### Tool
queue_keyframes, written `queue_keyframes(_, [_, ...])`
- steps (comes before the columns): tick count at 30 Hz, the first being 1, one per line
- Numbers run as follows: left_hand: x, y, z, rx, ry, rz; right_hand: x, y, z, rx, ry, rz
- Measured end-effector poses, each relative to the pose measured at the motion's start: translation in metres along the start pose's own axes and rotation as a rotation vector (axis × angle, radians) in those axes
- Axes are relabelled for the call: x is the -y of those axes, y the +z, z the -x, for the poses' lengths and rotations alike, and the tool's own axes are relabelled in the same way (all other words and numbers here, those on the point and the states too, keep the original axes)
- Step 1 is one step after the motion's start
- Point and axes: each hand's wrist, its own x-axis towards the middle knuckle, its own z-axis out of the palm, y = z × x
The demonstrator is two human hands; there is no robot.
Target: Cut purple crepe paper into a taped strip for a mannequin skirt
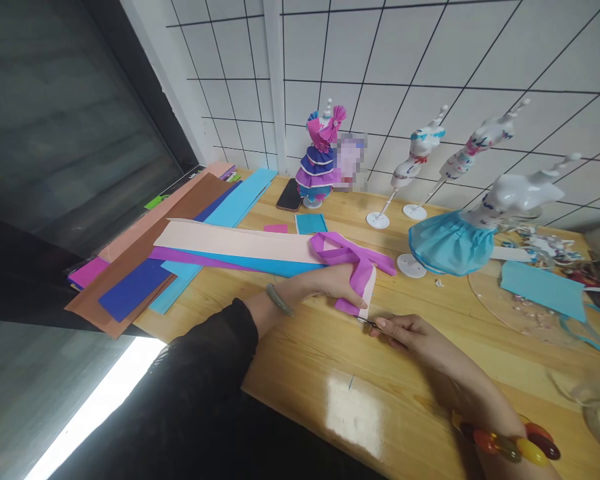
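Observation:
My left hand (337,281) is closed on a purple crepe-paper strip (363,270) and a pale pink strip (369,287) lying against it. The purple strip loops and folds over itself beyond the hand. In my right hand (403,331) is a small pair of scissors (366,322), its blades at the lower end of the strips. Whether the blades are apart I cannot tell. Under and left of my left hand lie a long pale pink sheet (240,241) and a blue sheet (275,265).
Coloured paper, including a brown sheet (180,230), is stacked at the left. A phone (289,195) lies by a dressed mini mannequin (319,163). Further right stand several white mannequins, one wearing a turquoise skirt (447,243). A round clear tray (495,297) holds beads.

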Motion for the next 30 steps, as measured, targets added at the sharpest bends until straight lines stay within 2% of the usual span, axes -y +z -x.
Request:
queue_keyframes(4, [0.002, 0.000, -0.001, 0.027, 0.018, 0.012, -0.004, -0.002, -0.002, 0.153, 0.045, -0.021])
queue_keyframes(8, [0.006, -0.001, -0.001, 0.014, 0.036, 0.011, -0.006, -0.005, -0.005, 0.185, 0.018, 0.019])
queue_keyframes(13, [0.012, -0.002, -0.004, -0.012, 0.037, 0.048, 0.006, -0.006, 0.002, 0.211, -0.042, 0.062])
queue_keyframes(18, [0.012, -0.004, -0.005, -0.102, 0.054, 0.095, 0.017, -0.016, 0.013, 0.299, -0.096, 0.076])
queue_keyframes(21, [0.009, -0.005, -0.004, -0.155, 0.063, 0.161, 0.016, -0.027, 0.017, 0.248, -0.064, 0.118])
queue_keyframes(27, [0.015, -0.001, -0.010, -0.354, 0.042, 0.369, 0.004, -0.054, 0.026, -0.100, 0.018, 0.191])
queue_keyframes(30, [0.019, 0.000, -0.014, -0.396, 0.014, 0.484, -0.005, -0.062, 0.029, -0.107, 0.091, 0.100])
